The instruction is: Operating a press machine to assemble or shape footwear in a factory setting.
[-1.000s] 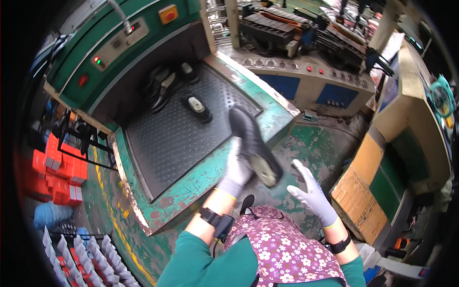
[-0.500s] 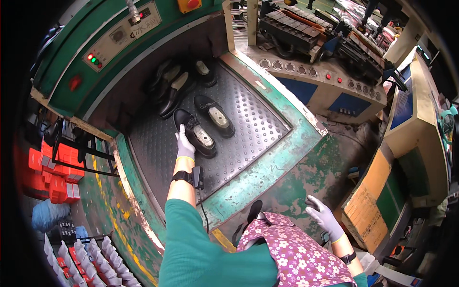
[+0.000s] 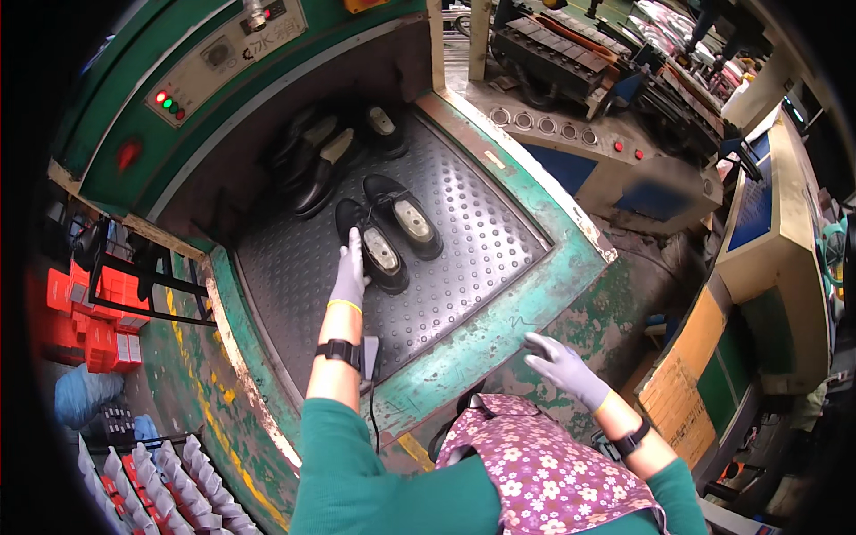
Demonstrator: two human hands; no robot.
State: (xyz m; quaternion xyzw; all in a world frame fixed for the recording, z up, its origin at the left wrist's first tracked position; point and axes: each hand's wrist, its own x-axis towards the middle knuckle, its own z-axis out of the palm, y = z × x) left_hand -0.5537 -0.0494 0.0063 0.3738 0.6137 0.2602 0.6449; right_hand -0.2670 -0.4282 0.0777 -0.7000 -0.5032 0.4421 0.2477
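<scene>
Two black lace-up shoes stand side by side on a studded dark metal plate, each with a pale block in its opening. Along the outer side of the left shoe lies my left hand, in a pale grey glove, its fingers stretched out flat against it. The right shoe sits close beside, its toe slightly farther in. My right hand, gloved too, hovers near the green machine's front edge with fingers apart and nothing in it. More black shoes stand deeper on the plate, partly lost in shadow.
A worn green frame borders the plate. Above it is a control panel with lit lamps. Red boxes and a rack of pale pointed pieces stand at left. At right are a beige machine and a wooden board.
The left shoe has shifted right, closer to its neighbour, with my left hand against its side. My right hand has moved up and left, toward the machine's front edge.
</scene>
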